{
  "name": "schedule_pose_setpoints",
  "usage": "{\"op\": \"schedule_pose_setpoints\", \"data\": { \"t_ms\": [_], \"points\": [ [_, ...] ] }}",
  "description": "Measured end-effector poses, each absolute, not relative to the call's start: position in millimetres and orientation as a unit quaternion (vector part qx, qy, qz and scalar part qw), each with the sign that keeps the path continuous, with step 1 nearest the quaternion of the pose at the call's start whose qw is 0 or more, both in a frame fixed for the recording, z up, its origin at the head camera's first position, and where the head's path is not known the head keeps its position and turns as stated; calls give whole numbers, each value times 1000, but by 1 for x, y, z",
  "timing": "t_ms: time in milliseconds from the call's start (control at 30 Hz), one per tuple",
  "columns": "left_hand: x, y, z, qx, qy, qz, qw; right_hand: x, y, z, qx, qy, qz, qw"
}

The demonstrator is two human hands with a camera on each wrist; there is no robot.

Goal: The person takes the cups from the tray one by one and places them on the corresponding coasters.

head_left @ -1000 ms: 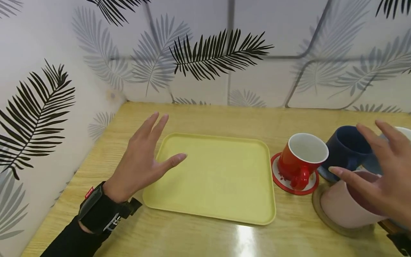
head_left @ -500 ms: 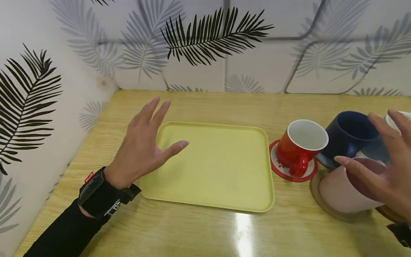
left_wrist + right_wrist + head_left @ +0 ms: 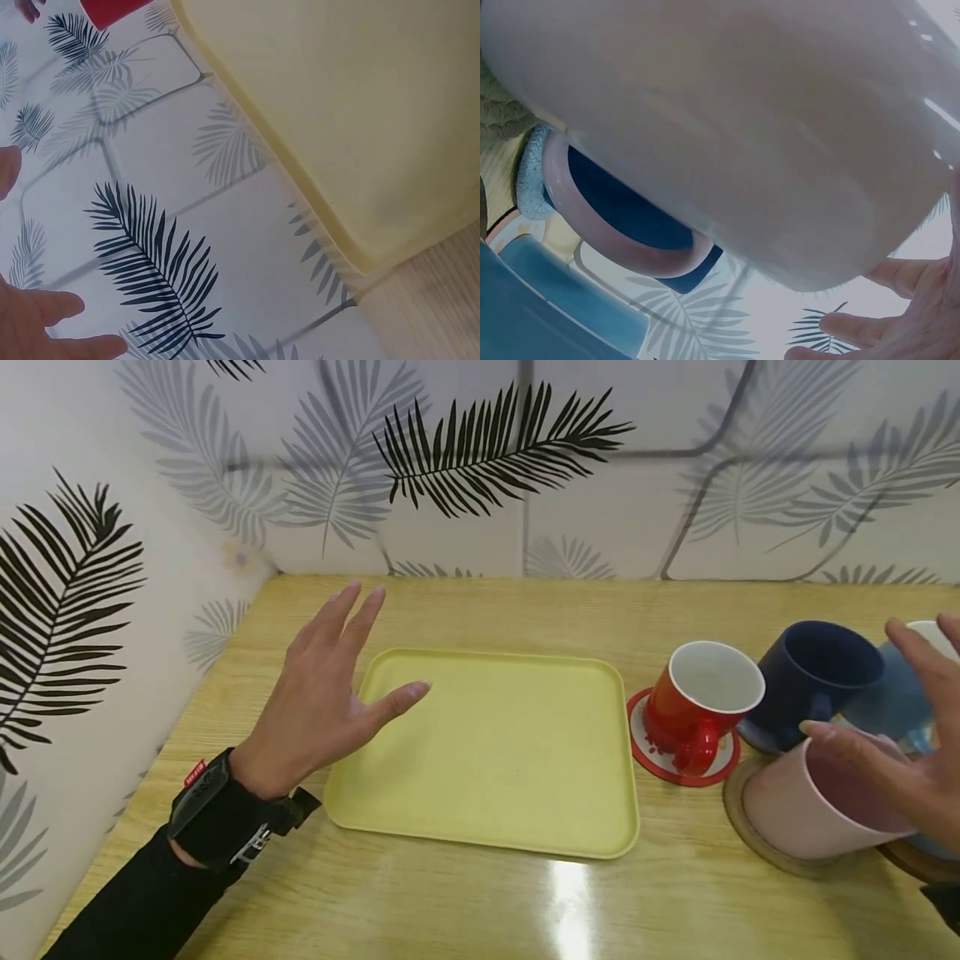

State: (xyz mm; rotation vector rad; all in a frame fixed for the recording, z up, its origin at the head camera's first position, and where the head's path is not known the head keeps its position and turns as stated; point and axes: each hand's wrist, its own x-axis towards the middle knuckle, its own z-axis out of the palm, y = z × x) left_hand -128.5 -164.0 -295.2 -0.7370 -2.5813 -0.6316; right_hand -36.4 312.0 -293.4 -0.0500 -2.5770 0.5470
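My left hand [image 3: 315, 693], fingers spread, hovers over the left side of a yellow rectangular tray [image 3: 495, 760]. It holds nothing. In the left wrist view its fingers [image 3: 64, 349] show at the lower left, apart from the tray. At the right, my right hand [image 3: 918, 752] is spread above a pink mug [image 3: 795, 802], its thumb overlapping the rim in the head view. The pink mug [image 3: 705, 150] and its handle [image 3: 630, 247] fill much of the right wrist view, with the fingers [image 3: 862, 330] stretched out and not wrapped around it.
Right of the tray, a red mug [image 3: 671, 714] with a white inside stands on a red-and-white coaster [image 3: 652, 760]. Beyond are a navy mug [image 3: 795, 685] and a light blue mug [image 3: 892, 685]. A tan coaster [image 3: 738, 810] lies under the pink mug. A leaf-patterned wall [image 3: 600, 527] closes the back.
The head view tilted down, then settled. My right hand has drifted right, uncovering more of the pink mug and the light blue mug. The left hand shifted slightly left; the mugs and tray stayed put.
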Motion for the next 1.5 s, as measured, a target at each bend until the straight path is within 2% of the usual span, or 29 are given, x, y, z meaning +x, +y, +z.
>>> {"op": "schedule_pose_setpoints", "data": {
  "t_ms": [233, 967, 1333, 1500],
  "points": [
    [-125, -166, -293, -255, -923, -228, 177, -36, 312, -292, 0, -944, 206, 259],
    [-124, -162, -287, -254, -923, -234, 169, -36, 318, -296, 25, -950, 207, 231],
    [-124, -164, -290, -246, -928, -233, 156, -36, 318, -297, 20, -936, 225, 269],
    [-125, -161, -292, -244, -928, -234, 154, -36, 319, -297, 22, -940, 227, 253]
  ]
}}
